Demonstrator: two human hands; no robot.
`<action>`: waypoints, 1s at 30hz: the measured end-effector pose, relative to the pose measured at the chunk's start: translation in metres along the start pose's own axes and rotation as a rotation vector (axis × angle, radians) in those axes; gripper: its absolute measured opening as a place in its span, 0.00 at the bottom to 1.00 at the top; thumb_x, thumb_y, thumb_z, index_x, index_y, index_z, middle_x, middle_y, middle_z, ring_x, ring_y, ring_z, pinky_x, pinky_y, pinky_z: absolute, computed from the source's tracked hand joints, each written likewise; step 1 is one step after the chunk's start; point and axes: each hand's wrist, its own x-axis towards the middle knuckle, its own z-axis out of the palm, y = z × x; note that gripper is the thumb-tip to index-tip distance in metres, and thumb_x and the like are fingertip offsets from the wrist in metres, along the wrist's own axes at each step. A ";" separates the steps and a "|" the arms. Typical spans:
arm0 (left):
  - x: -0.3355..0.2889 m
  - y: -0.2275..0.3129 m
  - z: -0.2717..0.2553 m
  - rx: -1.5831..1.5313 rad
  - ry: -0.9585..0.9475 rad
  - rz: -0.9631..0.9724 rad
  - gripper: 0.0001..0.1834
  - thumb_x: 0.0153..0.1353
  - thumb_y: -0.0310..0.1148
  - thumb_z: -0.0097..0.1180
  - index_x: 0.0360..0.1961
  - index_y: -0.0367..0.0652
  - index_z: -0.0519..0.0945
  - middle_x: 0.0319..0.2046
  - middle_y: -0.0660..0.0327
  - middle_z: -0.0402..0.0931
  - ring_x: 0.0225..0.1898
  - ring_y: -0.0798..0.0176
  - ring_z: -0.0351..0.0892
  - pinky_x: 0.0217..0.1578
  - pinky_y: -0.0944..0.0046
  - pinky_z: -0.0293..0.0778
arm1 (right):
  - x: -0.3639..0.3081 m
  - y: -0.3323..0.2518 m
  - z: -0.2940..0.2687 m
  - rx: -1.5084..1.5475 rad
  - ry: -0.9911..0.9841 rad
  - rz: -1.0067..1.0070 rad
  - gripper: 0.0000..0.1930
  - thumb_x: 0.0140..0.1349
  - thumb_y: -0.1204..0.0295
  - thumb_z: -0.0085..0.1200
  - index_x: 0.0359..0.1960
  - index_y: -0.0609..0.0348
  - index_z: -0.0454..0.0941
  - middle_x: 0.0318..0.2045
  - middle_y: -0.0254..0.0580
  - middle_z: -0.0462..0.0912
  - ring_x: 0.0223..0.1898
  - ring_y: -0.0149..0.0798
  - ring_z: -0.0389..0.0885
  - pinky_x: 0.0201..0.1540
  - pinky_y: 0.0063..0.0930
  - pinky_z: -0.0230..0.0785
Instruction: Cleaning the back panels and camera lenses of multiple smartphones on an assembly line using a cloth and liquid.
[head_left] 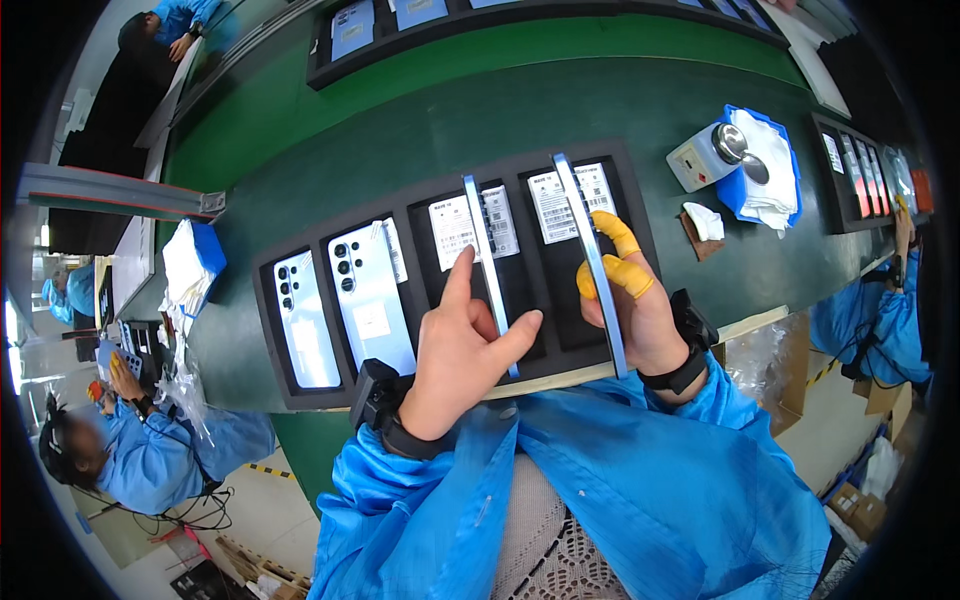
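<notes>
My L grip (455,355) pinches 1 phone (479,225), R grip (642,328) a 2nd phone (579,220), both on edge over R pockets (562,287) of blk tray (631,200): slim, blue rims. 2 more phones (368,280) lie flat in tray's L half, lt-blue backs, dark round lenses (344,267). 4 phones at tray, 2 blue bins (209,246) flanking it, 1 bottle (703,160) R of it.

The light is bright and rather even, with only soft shadows inside the dark foam tray (400,200). A pale sheen lies on the flat blue smartphones (365,285), and the metal cap (731,143) of the dispenser bottle (697,165) glints. White cloths (768,185) look nearly washed out. The centre is quite sharp; toward the rim, the bench (620,110) bends, details soften, and corners become black.
</notes>
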 end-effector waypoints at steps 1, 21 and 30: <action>0.003 0.002 -0.002 0.029 -0.006 -0.007 0.48 0.50 0.40 0.67 0.63 0.20 0.56 0.12 0.59 0.72 0.14 0.69 0.72 0.17 0.69 0.67 | 0.000 0.001 0.000 0.016 0.001 0.002 0.26 0.65 0.65 0.45 0.66 0.46 0.57 0.27 0.38 0.73 0.20 0.29 0.68 0.23 0.20 0.60; 0.032 -0.002 -0.019 0.166 -0.027 -0.016 0.27 0.56 0.31 0.63 0.53 0.26 0.71 0.26 0.58 0.80 0.27 0.72 0.77 0.27 0.71 0.72 | -0.005 0.005 0.002 -0.036 -0.078 -0.183 0.33 0.66 0.70 0.45 0.71 0.53 0.47 0.40 0.42 0.79 0.37 0.30 0.77 0.43 0.23 0.69; -0.001 -0.028 -0.032 -0.627 0.103 0.158 0.16 0.62 0.17 0.51 0.52 0.30 0.69 0.47 0.55 0.77 0.48 0.65 0.77 0.49 0.67 0.72 | -0.021 0.018 -0.021 -0.668 -0.033 -0.841 0.24 0.60 0.79 0.56 0.57 0.68 0.62 0.44 0.47 0.78 0.44 0.36 0.78 0.49 0.29 0.70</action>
